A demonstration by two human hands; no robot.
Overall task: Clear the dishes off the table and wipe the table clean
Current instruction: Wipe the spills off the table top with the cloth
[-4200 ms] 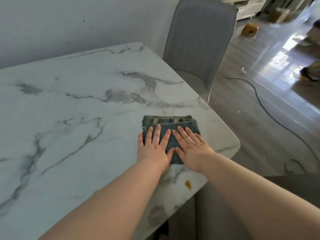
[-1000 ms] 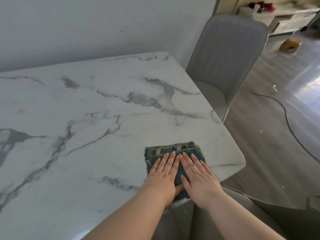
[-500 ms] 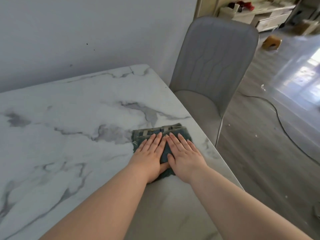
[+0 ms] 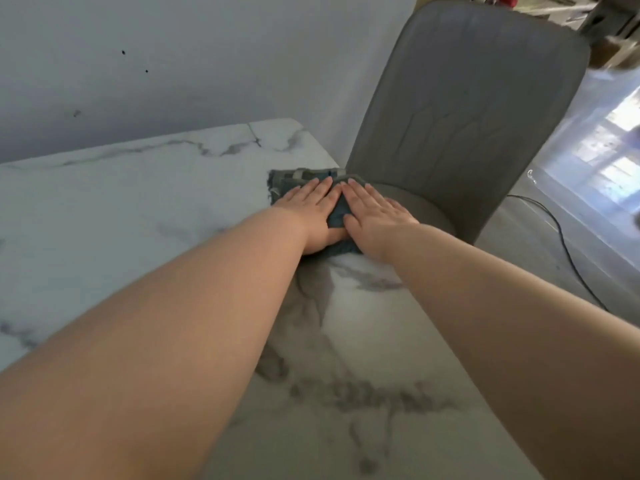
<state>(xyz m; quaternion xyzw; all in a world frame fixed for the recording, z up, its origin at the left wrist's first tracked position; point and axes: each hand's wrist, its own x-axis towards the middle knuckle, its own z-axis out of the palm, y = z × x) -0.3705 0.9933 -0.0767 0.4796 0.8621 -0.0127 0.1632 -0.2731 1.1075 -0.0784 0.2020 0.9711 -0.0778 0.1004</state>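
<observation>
Both hands lie flat, palms down, on a folded dark blue-green cloth [image 4: 304,178] that rests on the white marble table [image 4: 138,202]. The left hand [image 4: 308,216] covers the left part of the cloth and the right hand [image 4: 374,216] covers the right part. The two hands are side by side, with the index fingers almost touching at the tips and the thumbs meeting near the lower edge of the cloth. The fingers of both hands are stretched out and held close to each other; they press on the cloth from above and do not curl around it. A narrow strip of cloth shows between the two hands, and the far edge of the cloth, with a lighter striped band, shows beyond the fingertips. The cloth is at the right edge of the table, near its far corner, and just beside the seat of a grey upholstered chair [image 4: 467,98]. Both forearms reach forward over the table. On the floor at the right, a black cable [image 4: 568,251] runs past the chair.
</observation>
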